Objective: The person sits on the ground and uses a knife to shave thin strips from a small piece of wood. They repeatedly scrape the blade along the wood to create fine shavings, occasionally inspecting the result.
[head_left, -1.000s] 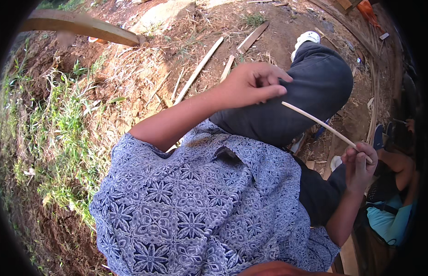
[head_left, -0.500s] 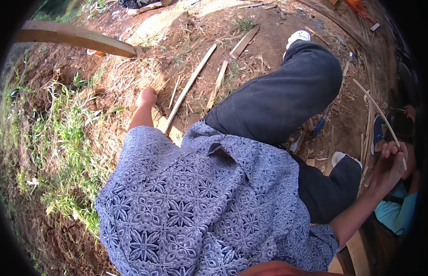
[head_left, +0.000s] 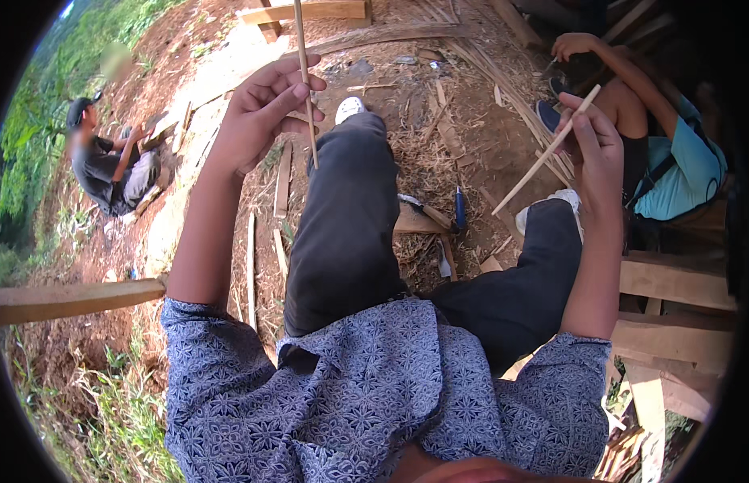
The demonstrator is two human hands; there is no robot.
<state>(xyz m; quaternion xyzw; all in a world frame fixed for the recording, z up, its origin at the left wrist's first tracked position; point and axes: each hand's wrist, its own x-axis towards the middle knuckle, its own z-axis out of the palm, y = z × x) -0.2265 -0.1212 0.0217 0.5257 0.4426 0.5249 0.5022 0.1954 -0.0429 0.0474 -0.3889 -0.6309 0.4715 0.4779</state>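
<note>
My left hand [head_left: 266, 109] is raised over the dirt and grips a thin, pale wooden stick [head_left: 303, 68] between thumb and fingers. That stick stands nearly upright in the picture, its lower end by my left trouser leg [head_left: 342, 217]. In my right hand [head_left: 597, 153], a second slim wooden stick [head_left: 543, 158] is pinched between thumb and fingers. It slants from upper right down to lower left, above my right shoe. The two sticks are held apart, one on each side of my knees.
Between my legs lie a blue-handled object [head_left: 460, 208] and a wood block [head_left: 415, 219]. A co-worker in a teal shirt [head_left: 684, 169] sits close on the right; another person [head_left: 109, 165] sits far left. Planks [head_left: 672, 282] are stacked at right; a beam [head_left: 77, 299] juts in at left.
My left hand has come up from low near the ground at left and now holds a stick. My right hand keeps its stick, and the view has turned.
</note>
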